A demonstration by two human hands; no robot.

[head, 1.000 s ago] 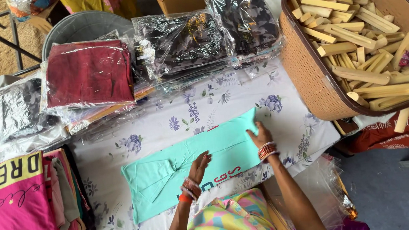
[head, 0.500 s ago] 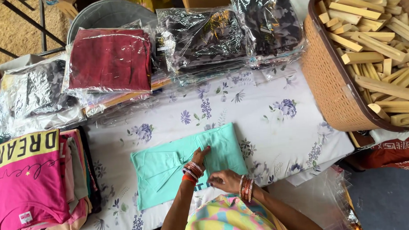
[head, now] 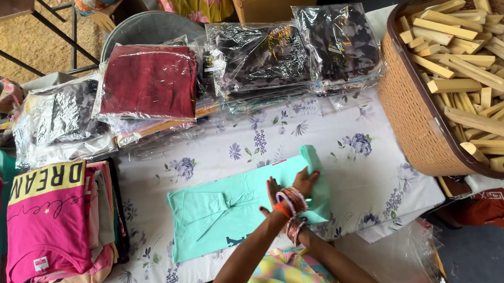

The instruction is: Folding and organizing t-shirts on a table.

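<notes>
A mint green garment (head: 221, 215) lies flat on the floral tablecloth (head: 353, 171), near its front edge. My left hand (head: 271, 192) rests on the garment's right half with fingers spread, an orange band and bangles at the wrist. Touching it on the right, my right hand (head: 308, 181) grips the garment's right end, which is lifted and turned over towards the middle. Both wrists carry bangles and sit close together.
Plastic-wrapped folded clothes, dark red (head: 146, 81) and dark patterned (head: 260, 57), line the table's far side. A stack topped by a pink T-shirt (head: 45, 221) sits at the left. A brown woven basket (head: 413, 113) full of wooden sticks stands at the right. A clear plastic bag (head: 401, 253) hangs off the front.
My right hand has moved from the near edge to the garment's right end and taken hold of it, turning it over. My left hand has shifted right beside it.
</notes>
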